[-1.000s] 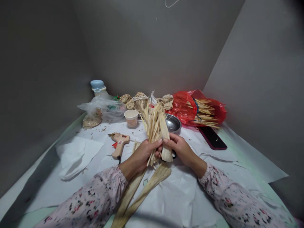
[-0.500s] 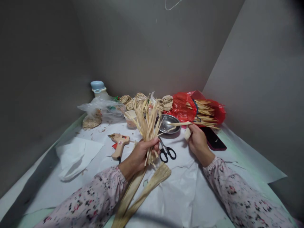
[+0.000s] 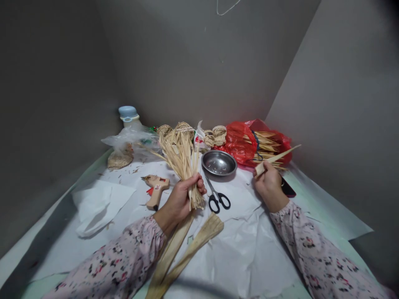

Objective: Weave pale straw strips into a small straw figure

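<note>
My left hand [image 3: 183,196] is closed around a bundle of dried husk strips [image 3: 182,155], whose loose ends fan out upward and to the left. Over on the right, my right hand [image 3: 270,182] pinches a single pale husk strip [image 3: 277,157] that points up and right, in front of the red bag. Black-handled scissors [image 3: 219,201] lie on the white paper just right of the bundle. Below my left hand rest two longer, wider husk pieces [image 3: 193,253], partly hidden by the forearm.
A glue gun [image 3: 157,187] lies left of the bundle. Behind are a metal bowl [image 3: 219,162], braided coils [image 3: 216,136], a red plastic bag [image 3: 238,141] of husks, a clear bag [image 3: 137,139] and a blue-lidded bottle [image 3: 128,112]. A phone [image 3: 288,189] is partly covered by my right hand.
My right hand has moved right, and its strip now points up and right rather than left. The bundle in my left hand has tilted left, uncovering more of the bowl and scissors.
</note>
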{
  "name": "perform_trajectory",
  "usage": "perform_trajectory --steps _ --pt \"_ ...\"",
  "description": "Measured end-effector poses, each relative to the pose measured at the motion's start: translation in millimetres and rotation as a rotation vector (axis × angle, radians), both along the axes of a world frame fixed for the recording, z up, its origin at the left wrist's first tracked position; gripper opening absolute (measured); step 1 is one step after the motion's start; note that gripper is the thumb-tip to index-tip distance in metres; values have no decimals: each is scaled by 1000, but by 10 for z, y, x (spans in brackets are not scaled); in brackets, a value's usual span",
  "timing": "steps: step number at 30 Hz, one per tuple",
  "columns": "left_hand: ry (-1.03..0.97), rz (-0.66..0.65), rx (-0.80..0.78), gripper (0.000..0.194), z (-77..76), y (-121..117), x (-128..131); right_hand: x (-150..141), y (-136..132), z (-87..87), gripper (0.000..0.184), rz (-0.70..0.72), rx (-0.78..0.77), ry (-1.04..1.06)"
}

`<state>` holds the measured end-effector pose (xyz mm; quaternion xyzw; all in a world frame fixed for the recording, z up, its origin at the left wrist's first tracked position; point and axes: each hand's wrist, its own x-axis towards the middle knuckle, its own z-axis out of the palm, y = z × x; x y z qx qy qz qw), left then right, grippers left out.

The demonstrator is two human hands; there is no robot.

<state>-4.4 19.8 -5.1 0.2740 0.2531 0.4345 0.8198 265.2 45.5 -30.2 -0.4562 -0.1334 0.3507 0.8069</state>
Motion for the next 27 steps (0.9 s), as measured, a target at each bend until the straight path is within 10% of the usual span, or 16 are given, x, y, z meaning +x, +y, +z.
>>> perform_trajectory --steps 10,27 --pt "268 -23 184 28 -113 -79 75 -972 -487 92 35 902 -43 -231" --pt "268 -28 157 42 -112 -110 95 -1035 -557 104 19 1011 -55 -395"
